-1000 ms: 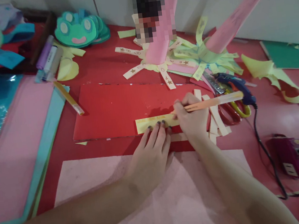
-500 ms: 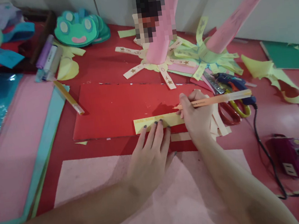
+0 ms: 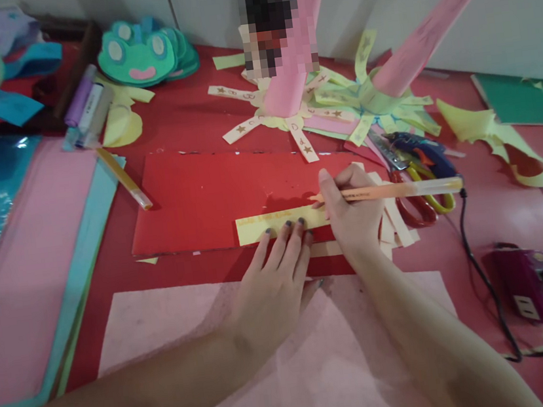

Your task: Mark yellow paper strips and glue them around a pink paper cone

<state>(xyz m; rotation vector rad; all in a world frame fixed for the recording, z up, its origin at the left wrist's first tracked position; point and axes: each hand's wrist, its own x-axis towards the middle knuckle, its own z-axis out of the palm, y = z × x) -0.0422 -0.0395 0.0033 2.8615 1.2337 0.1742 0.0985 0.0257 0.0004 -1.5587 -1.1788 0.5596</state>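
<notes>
A yellow paper strip (image 3: pixel 255 229) with small orange writing along its upper edge lies on a red board (image 3: pixel 192 200). My left hand (image 3: pixel 277 272) is spread flat, its fingertips resting on the strip's lower edge. Pinched in my right hand (image 3: pixel 355 219) is an orange pen (image 3: pixel 398 190), its tip pointing left just above the strip near its right part. The strip's right end is hidden under my right hand. Whether the tip touches the paper cannot be made out. Pale paper strips (image 3: pixel 395 221) lie beside and partly behind my right hand.
Scissors (image 3: pixel 415 205) and a blue glue gun (image 3: pixel 426 151) lie right, its cord near a purple power box (image 3: pixel 534 287). Pink cones (image 3: pixel 287 92) with paper strips stand behind. Green frog cutouts (image 3: pixel 139 54), a pen cap (image 3: pixel 124 178) and coloured sheets (image 3: pixel 50 257) are left.
The yellow strip has shifted slightly left. My right hand has moved a little left with the pen, which now lies more level. My left fingertips have slid slightly right along the strip.
</notes>
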